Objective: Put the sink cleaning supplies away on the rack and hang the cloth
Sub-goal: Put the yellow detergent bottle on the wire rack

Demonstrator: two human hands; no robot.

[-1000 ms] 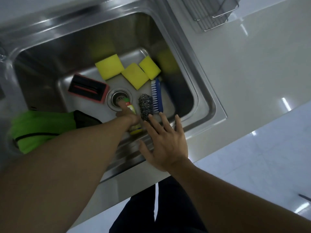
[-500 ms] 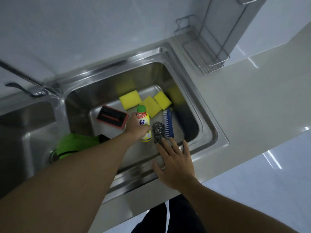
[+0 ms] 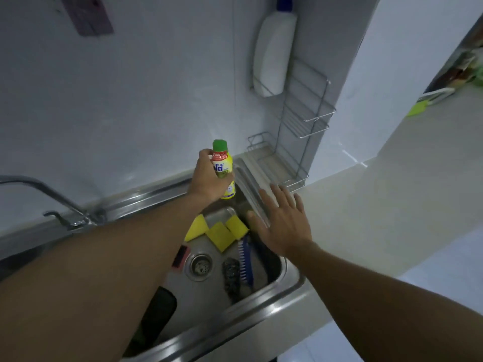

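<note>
My left hand (image 3: 207, 178) grips a yellow dish-soap bottle (image 3: 223, 167) with a green cap, held upright above the sink's back rim, left of the wire rack (image 3: 304, 131). My right hand (image 3: 283, 222) hovers flat with spread fingers over the sink's right edge. In the steel sink (image 3: 277, 307) lie three yellow sponges (image 3: 220, 235), a blue brush (image 3: 245, 262), a steel-wool scourer (image 3: 231, 276) and a black-and-pink scrubber (image 3: 180, 257), partly hidden by my left arm. The cloth is not visible behind my arm.
A white bottle (image 3: 273, 53) with a blue cap stands on the rack's top shelf. A faucet (image 3: 52, 202) rises at the left. The pale counter (image 3: 379, 205) runs to the right. A dark object (image 3: 159, 307) lies at the sink's near left.
My left hand has lifted the soap bottle out of the basin and up toward the back wall near the rack. My right hand has risen from the sink's front rim toward its right edge.
</note>
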